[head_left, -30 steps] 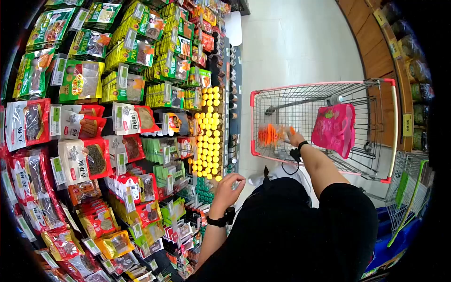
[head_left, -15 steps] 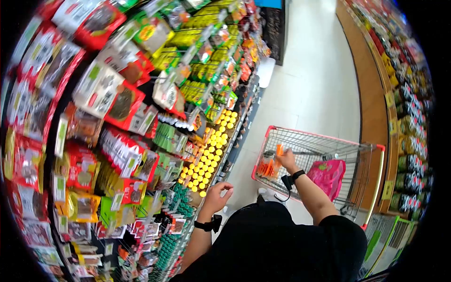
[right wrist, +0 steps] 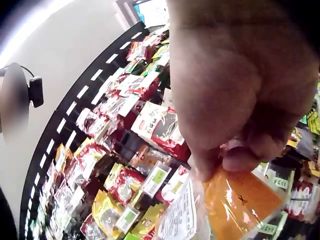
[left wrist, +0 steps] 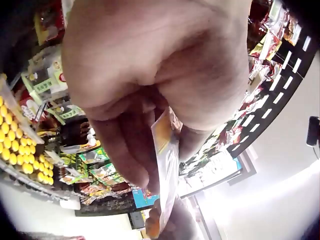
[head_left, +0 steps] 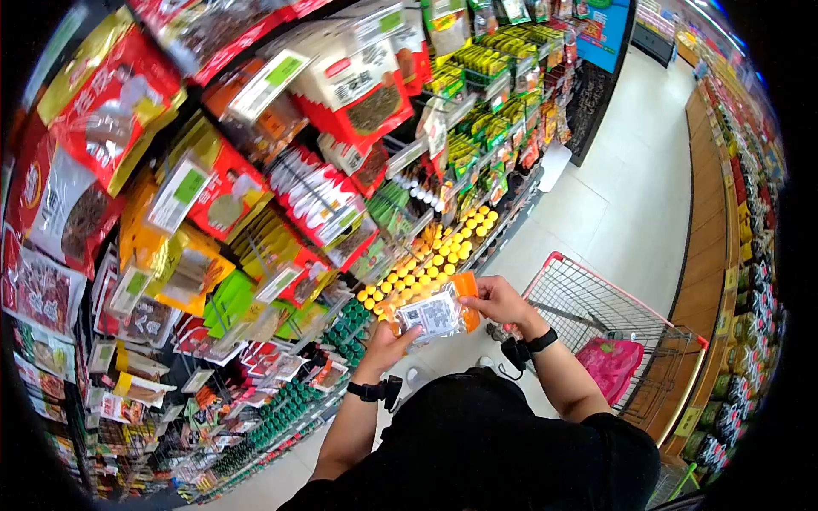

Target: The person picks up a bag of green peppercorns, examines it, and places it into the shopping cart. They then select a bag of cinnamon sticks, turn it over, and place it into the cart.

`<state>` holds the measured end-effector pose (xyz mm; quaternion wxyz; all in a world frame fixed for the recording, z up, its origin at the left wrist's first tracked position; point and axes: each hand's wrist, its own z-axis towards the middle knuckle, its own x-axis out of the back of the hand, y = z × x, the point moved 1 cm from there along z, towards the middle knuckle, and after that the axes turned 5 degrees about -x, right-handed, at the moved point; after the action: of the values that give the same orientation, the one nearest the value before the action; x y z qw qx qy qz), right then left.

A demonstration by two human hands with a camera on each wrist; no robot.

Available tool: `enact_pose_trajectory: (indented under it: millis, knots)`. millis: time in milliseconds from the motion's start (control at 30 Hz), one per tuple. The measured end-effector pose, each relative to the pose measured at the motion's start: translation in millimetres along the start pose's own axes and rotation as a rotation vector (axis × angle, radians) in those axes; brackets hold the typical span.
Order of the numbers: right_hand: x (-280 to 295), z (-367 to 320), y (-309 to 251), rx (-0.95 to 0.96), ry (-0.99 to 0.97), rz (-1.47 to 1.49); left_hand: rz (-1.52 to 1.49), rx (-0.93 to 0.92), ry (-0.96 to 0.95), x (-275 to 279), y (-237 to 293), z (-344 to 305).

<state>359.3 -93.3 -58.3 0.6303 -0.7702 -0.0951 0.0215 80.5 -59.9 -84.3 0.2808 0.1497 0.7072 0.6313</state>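
Observation:
Both hands hold a flat see-through packet (head_left: pixel 436 315) with orange ends and a white printed label, up in front of the body. At its left end, my left hand (head_left: pixel 388 345) grips it with the thumb across the label. My right hand (head_left: pixel 501 305) pinches the orange right end. In the left wrist view the packet (left wrist: pixel 168 165) shows nearly edge-on between thumb and fingers. The right wrist view shows the orange end (right wrist: pixel 240 202) under the right fingertips, with a small scissors mark on it. The packet's far side is hidden.
A shopping cart (head_left: pixel 554 277) with a pink bag (head_left: pixel 609 368) in it stands to the right. Hanging seasoning packets (head_left: pixel 362 85) fill the left rack, above yellow-capped bottles (head_left: pixel 426 271) and green-capped ones (head_left: pixel 294 400). Another shelf (head_left: pixel 711 221) lines the aisle's right side.
The right hand has brought the packet up from the cart to the front of the body. The left hand, earlier holding nothing, now grips its left end. The view has turned.

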Motion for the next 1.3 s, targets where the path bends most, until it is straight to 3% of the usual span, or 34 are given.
enact_pose_trajectory:
  millis: [67, 200, 300, 333, 433, 467, 567, 700, 767, 833, 933, 1033, 1200, 1233, 1300]
  knots:
    - [-13.9, 4.8, 11.4, 0.081, 0.043, -0.012, 0.037, -0.021, 0.0, 6.6, 3.3, -8.9]
    - [-30.3, 14.5, 18.1, 0.06, 0.128, -0.052, 0.092, -0.161, 0.134, 13.9, -2.3, -13.4]
    - [-38.3, 20.7, 13.4, 0.095, 0.381, -0.163, 0.459, -0.162, 0.134, 32.1, 7.4, -14.0]
    - [-42.1, 19.7, 11.2, 0.072, 0.421, -0.061, 0.407, -0.203, 0.232, 33.0, 3.3, -13.0]
    - [-55.6, 13.1, 0.0, -0.012, 0.258, 0.193, 0.661, -0.211, 0.297, 33.9, 19.3, -8.8]
    - [-57.0, 10.0, -3.9, -0.042, 0.09, 0.276, 0.718, -0.345, 0.28, 28.0, 27.7, -8.7]
    - [-78.3, -1.7, -3.3, 0.023, -0.058, 0.571, 1.072, -0.604, -0.144, 2.7, 59.8, -2.3]
    - [-69.2, 1.4, 3.2, -0.028, 0.084, 0.392, 0.966, -0.536, -0.373, -25.7, 63.8, -9.9]
    - [-54.9, -2.9, 12.1, -0.098, 0.048, 0.3, 0.837, -0.49, -0.304, -17.9, 49.8, -5.9]
    - [-61.4, -6.0, -2.6, 0.028, 0.148, 0.271, 0.854, -0.489, 0.007, -15.5, 42.2, -7.1]
    - [-57.7, -8.9, 6.0, 0.023, 0.102, 0.203, 0.6, -0.415, 0.206, -9.6, 39.3, -2.9]
    - [-64.2, -10.5, 2.9, 0.046, 0.074, 0.27, 0.298, -0.089, -0.078, -3.1, 31.6, -1.0]
    - [-64.5, -7.5, 0.8, 0.057, 0.016, 0.358, 0.305, -0.11, -0.025, -20.8, 45.4, -11.5]
    - [-60.9, -5.1, 6.5, -0.003, -0.002, 0.265, 0.341, -0.122, -0.011, -17.7, 38.9, -13.3]
    - [-67.9, -6.6, 0.9, 0.06, 0.061, 0.354, 0.399, -0.154, 0.018, -13.3, 23.3, -14.8]
